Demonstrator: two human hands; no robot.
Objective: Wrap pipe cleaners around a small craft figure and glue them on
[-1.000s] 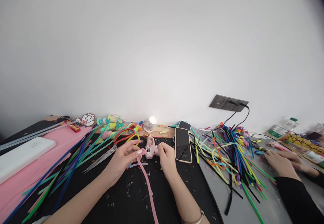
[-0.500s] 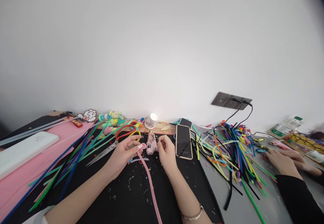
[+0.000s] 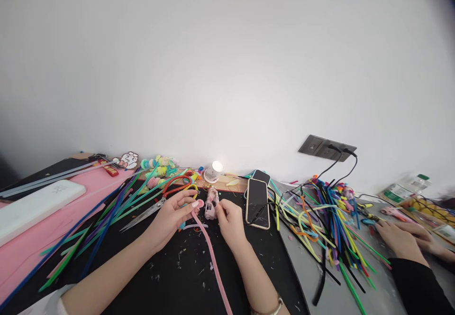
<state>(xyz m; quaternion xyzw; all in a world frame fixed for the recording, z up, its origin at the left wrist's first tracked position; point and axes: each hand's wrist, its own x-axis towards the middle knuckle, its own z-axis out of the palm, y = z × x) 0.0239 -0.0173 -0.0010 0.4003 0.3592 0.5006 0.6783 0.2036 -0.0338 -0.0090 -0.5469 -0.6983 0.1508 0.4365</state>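
My left hand (image 3: 178, 215) pinches a pink pipe cleaner (image 3: 212, 258) between thumb and fingers, near the end that is coiled into a small flat round. Its long tail runs down over the black mat (image 3: 177, 277) to the bottom of the view. Just right of that coil is a small pink hot glue gun (image 3: 211, 206). My right hand (image 3: 230, 220) is closed at its right side, thumb and fingertips against a dark part of it; the curled fingers partly hide the grip. Metal scissors (image 3: 144, 216) with red handles lie beyond my left wrist.
Behind the glue gun stands a lit white paper cup (image 3: 213, 171). A phone (image 3: 258, 203) lies right of my right hand. Loose pipe cleaners (image 3: 330, 220) spread rightward, near a co-worker's hands (image 3: 401, 236). More pipe cleaners (image 3: 110, 210) and a white case (image 3: 42, 206) lie left.
The whole view has shifted slightly. My right hand has turned a little, its fingers more curled by the glue gun. The left hand keeps its pinch on the pink pipe cleaner.
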